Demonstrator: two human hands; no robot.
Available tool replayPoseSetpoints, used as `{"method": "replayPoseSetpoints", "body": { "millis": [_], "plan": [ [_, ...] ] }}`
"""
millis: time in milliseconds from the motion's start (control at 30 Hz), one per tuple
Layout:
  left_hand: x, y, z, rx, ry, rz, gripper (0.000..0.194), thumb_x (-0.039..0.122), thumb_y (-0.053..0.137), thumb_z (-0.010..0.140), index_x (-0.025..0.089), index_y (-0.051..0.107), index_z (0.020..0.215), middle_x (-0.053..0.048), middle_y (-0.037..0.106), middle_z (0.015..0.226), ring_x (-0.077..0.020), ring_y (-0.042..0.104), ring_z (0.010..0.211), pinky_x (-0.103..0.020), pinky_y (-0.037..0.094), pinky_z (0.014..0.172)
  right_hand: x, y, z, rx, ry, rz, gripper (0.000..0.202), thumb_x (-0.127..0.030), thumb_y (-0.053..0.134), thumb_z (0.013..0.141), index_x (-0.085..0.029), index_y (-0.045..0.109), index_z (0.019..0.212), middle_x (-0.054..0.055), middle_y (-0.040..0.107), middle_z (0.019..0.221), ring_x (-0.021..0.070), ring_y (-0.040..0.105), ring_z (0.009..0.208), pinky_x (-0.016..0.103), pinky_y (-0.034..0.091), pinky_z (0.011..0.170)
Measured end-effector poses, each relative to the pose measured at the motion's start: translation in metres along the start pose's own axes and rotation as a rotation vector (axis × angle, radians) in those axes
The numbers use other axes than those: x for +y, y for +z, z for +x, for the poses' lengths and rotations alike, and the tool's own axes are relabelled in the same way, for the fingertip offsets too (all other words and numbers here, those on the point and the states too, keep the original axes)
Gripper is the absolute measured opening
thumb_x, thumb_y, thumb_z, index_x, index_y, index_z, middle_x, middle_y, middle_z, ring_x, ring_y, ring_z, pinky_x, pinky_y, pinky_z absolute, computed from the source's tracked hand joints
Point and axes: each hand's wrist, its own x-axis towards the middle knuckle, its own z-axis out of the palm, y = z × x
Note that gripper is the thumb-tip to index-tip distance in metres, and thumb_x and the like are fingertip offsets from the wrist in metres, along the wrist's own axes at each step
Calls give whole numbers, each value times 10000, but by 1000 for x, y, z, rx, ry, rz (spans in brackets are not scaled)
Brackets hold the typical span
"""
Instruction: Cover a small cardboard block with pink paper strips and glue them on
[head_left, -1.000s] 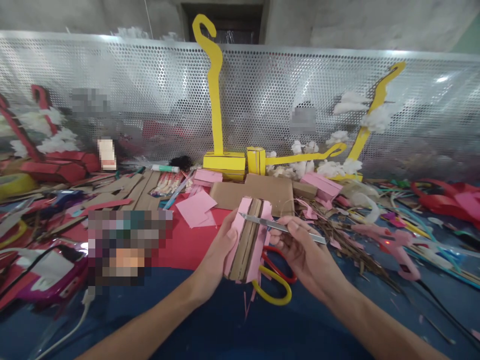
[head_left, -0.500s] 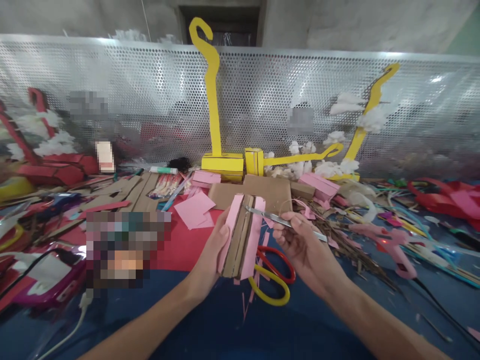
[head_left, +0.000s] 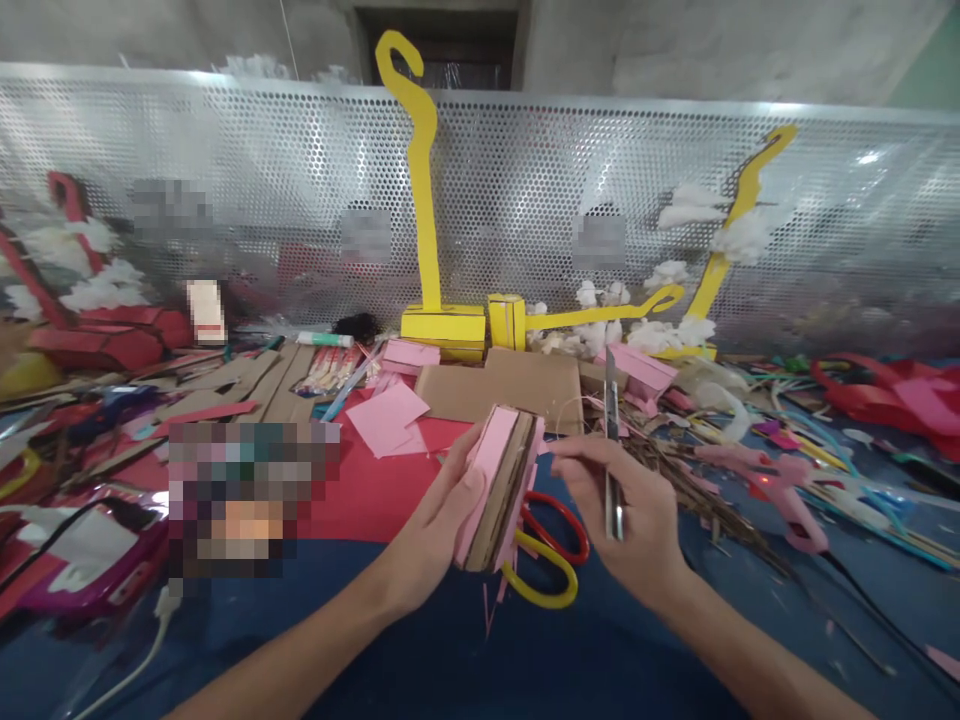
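My left hand (head_left: 442, 520) is wrapped round the left side of a small cardboard box (head_left: 501, 490) partly covered in pink paper, with bare brown cardboard along its middle. The box is tilted above the table. To its right, my right hand (head_left: 634, 510) grips a slim metal craft knife (head_left: 612, 430), its blade pointing up and away from the box. A thin strand shows near my right fingertips. Scissors with one red and one yellow handle (head_left: 551, 590) lie beneath, between my hands, partly hidden by the box.
Yellow hooked cardboard shapes (head_left: 424, 200) stand against a perforated metal screen (head_left: 285, 150). A pink glue gun (head_left: 791, 500) lies at right beside cardboard scraps (head_left: 701, 485). Pink paper (head_left: 386, 415), red sheets and cardboard strips (head_left: 247, 385) cover the left and centre.
The knife has come off the box and swung upright in my right hand. My left hand has turned the box and moved it slightly right and down.
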Motion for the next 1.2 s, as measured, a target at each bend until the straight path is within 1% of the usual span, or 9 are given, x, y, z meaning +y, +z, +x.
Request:
{"method": "replayPoseSetpoints", "body": {
  "millis": [133,267,467,600,767,867,1000,1100,1200],
  "plan": [
    [-2,1,-4,-57,-117,69,655,501,522,1004,394,274,1600,-121,556,1475,-301,694,1065,-415,600,829,1,2,1,-39,-89,-105,195,-181,735,868,-294,742,1027,34,773,939,229,720,844,328,541,784],
    [-2,0,-5,-86,-153,128,702,523,481,1016,396,155,1625,-143,612,1366,-239,710,860,-397,610,713,3,5,0,-55,-150,-156,132,-159,693,895,-274,713,955,26,752,886,205,708,800,304,542,764],
    [2,0,-4,-90,-128,220,690,526,488,1016,352,204,1620,-131,628,1320,-198,685,831,-366,606,741,3,7,0,-72,-228,-279,92,-148,579,954,-227,607,918,11,700,834,155,673,739,247,521,702],
    [3,1,-4,-80,-160,213,713,554,485,1008,352,182,1621,-133,642,1299,-204,702,802,-390,614,746,3,4,3,8,-205,-318,86,-150,585,948,-226,583,908,-17,668,792,125,645,676,216,508,675],
    [4,2,-3,-71,-186,206,728,566,486,1002,349,178,1624,-148,641,1322,-251,732,866,-406,619,737,7,2,2,20,-196,-322,74,-154,596,948,-228,607,953,-4,697,833,136,672,713,226,520,701],
    [5,2,-2,-47,-85,289,671,532,467,1020,325,245,1619,-138,575,1452,-263,710,1029,-428,584,927,7,4,0,-58,-195,-276,83,-157,595,946,-223,621,988,17,721,896,150,696,786,236,526,738],
    [5,2,-3,-34,86,498,606,466,443,1045,320,291,1613,-70,446,1603,-286,502,1392,-423,375,1198,2,8,-3,-111,-153,-237,11,-204,612,948,-214,613,953,8,701,846,136,662,720,234,514,704],
    [4,-1,-4,-50,167,695,616,424,440,1053,324,242,1628,-41,364,1659,-272,365,1500,-415,268,1259,0,11,-5,-114,-100,-243,88,-235,595,964,-210,600,880,-11,658,752,120,608,631,223,479,622],
    [2,-4,-5,-48,189,843,636,419,426,1058,325,186,1639,-36,312,1685,-277,316,1528,-430,263,1261,-1,13,-8,-103,-48,-269,125,-226,559,978,-206,597,861,-40,588,664,96,506,519,215,416,528]
  ]
}}
